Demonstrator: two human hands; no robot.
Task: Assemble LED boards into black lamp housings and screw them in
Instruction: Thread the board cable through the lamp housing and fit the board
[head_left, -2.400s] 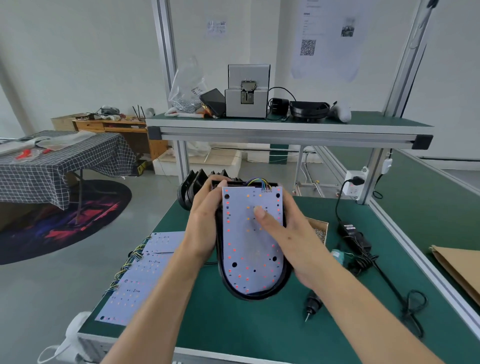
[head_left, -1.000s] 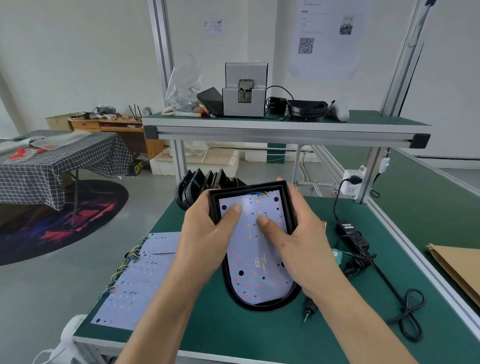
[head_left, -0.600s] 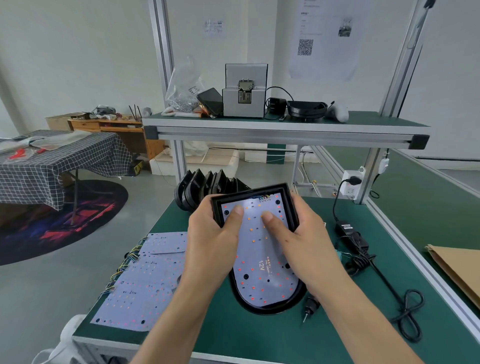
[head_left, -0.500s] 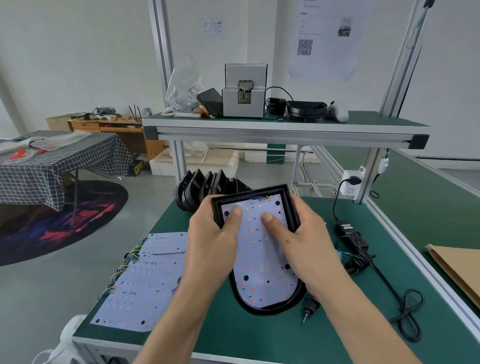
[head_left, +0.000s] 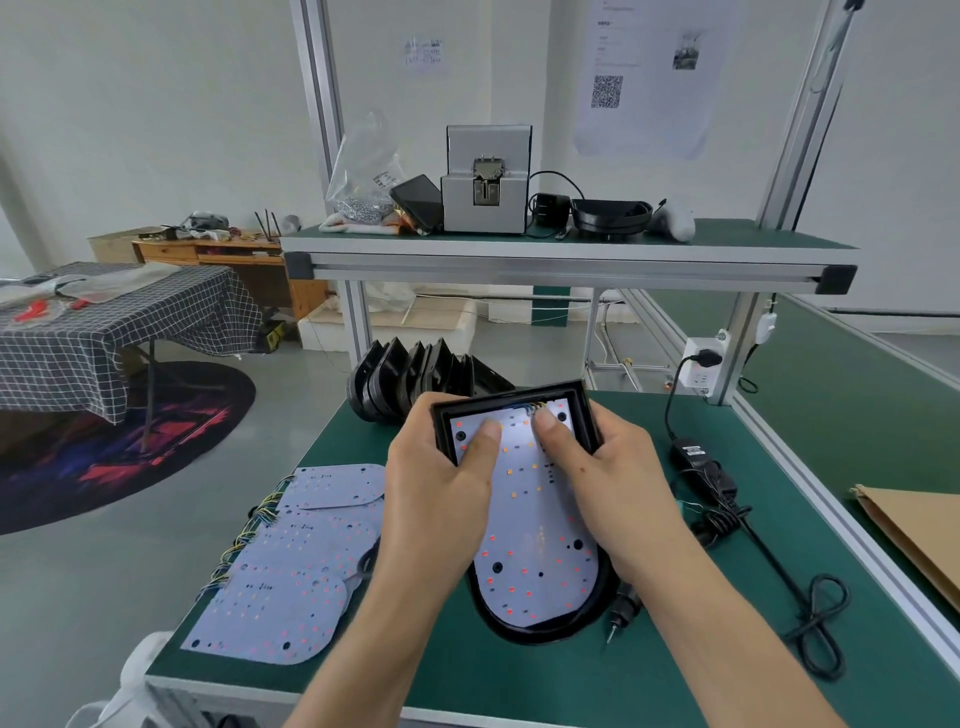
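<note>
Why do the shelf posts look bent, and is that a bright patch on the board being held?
Head view: the wide-angle lens bows the aluminium posts outward toward the picture's edges. Head view: the LED board shows a pale glare patch near its far end, between the thumbs of the left hand and right hand. Head view: lighting is soft, with faint shadows; distant wall posters are blurred.

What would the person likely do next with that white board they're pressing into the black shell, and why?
Probably free the right hand to pick up the screwdriver lying just right of the black housing. The LED board already lies inside the housing's rim, both thumbs press its far end near the wires, and its screw holes look empty. The left hand could hold the housing.
</note>
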